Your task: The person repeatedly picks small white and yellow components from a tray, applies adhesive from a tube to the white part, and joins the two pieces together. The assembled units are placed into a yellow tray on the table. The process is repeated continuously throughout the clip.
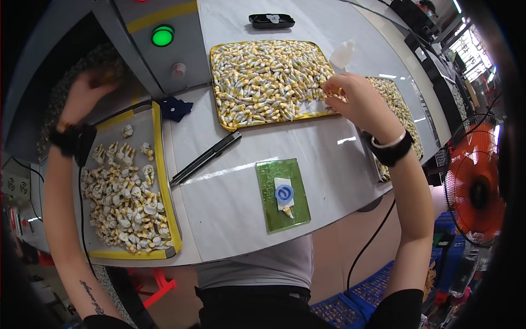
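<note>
My left hand [89, 94] reaches into the dark opening of a grey machine, its fingers smeared by motion. At the right edge of a yellow-rimmed tray [226, 127], my right hand [359, 101] has its fingers curled together; what they hold, if anything, is hidden. Small pointed white-and-yellow pieces [268, 79] fill that tray, apart from a bare patch near the right hand. Below my left hand lies a second tray [174, 233] with a heap of loose white-and-tan pieces [126, 205]. A green plate [298, 211] carries a blue round object [284, 193], white paper and one small piece.
The grey machine [192, 63] has a lit green button [163, 35]. A black bar-shaped tool [206, 158] and a dark blue cloth [175, 108] lie on the table. Another filled tray [392, 96] sits beyond my right wrist. An orange fan [475, 186] stands at the right.
</note>
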Motion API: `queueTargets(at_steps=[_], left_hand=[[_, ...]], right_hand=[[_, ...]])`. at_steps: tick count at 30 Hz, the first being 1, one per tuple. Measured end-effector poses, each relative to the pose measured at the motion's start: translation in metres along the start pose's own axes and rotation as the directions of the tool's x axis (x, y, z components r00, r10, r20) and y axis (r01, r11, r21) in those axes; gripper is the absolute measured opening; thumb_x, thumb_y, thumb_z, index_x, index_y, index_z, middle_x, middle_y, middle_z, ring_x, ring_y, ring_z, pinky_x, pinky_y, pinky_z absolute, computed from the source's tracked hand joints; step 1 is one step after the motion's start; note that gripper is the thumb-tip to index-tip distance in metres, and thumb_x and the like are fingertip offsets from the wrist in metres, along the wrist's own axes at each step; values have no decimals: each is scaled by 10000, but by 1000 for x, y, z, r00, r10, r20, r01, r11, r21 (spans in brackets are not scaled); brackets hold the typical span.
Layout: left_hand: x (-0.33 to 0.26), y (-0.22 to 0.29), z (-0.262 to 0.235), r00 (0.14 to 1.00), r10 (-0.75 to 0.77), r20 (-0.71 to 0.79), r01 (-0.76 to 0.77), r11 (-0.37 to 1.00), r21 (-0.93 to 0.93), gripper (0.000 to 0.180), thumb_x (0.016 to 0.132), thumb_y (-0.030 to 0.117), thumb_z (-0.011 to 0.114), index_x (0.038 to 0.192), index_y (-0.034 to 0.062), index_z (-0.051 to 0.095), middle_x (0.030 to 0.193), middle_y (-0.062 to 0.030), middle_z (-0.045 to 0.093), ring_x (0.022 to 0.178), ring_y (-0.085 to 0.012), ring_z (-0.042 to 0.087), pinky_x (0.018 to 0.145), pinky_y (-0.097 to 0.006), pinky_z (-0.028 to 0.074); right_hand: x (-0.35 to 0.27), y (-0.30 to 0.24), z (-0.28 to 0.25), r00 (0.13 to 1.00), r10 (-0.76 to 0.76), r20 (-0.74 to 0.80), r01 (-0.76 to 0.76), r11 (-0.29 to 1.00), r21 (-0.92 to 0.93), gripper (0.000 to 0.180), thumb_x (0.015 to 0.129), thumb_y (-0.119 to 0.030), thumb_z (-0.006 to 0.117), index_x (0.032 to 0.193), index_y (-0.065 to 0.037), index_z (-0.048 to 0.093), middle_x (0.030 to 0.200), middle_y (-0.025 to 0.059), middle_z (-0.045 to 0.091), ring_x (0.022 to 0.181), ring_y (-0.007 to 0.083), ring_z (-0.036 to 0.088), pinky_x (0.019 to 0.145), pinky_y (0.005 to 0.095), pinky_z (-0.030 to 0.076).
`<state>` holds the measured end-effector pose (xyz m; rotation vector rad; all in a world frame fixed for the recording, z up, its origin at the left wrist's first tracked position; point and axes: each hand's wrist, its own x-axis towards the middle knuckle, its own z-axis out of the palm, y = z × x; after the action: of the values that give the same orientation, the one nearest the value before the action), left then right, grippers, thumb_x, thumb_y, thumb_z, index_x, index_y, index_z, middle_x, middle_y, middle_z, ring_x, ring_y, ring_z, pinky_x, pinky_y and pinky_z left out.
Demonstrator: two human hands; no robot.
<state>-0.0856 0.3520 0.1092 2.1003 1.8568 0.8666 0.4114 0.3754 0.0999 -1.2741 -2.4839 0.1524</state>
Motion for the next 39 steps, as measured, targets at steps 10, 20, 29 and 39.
queueTargets(at_steps=[10, 20, 29, 39], left_hand=[[-168, 154, -21, 767, 556, 318, -91, 586, -805, 329, 629, 67, 800, 895, -28, 631, 723, -120, 621, 613, -201, 625, 631, -301, 553], [-203, 191, 87, 885, 251, 393, 299, 341, -891, 257, 662, 72, 780, 875, 1, 655, 836, -85, 667, 704, -178, 624, 634, -270, 479], [-220, 207, 121, 844, -4, 537, 525, -209, -825, 305, 678, 71, 766, 889, -54, 586, 804, -177, 615, 762, -252, 638, 731, -399, 542], [-215, 210, 122, 733, 12, 680, 616, -435, -656, 390, 692, 224, 761, 898, -43, 565, 765, -170, 621, 741, -246, 642, 739, -447, 536]], right_hand=[[9, -11, 12, 994, 96, -56, -90, 991, 102, 62, 738, -46, 589, 764, 10, 578, 738, 150, 599, 712, 289, 590, 622, 346, 469], [-67, -101, -11, 962, -220, 162, 126, 882, 453, 323, 667, 101, 590, 930, -65, 678, 782, 72, 568, 646, 186, 556, 545, 277, 444], [-84, -102, 5, 977, -140, 159, 52, 885, 462, 259, 658, 71, 635, 897, -28, 640, 757, 85, 578, 617, 212, 562, 549, 283, 464], [-68, -106, 19, 944, -300, 141, 271, 944, 189, 182, 636, 22, 639, 803, -26, 584, 728, 66, 502, 668, 222, 502, 583, 305, 444]])
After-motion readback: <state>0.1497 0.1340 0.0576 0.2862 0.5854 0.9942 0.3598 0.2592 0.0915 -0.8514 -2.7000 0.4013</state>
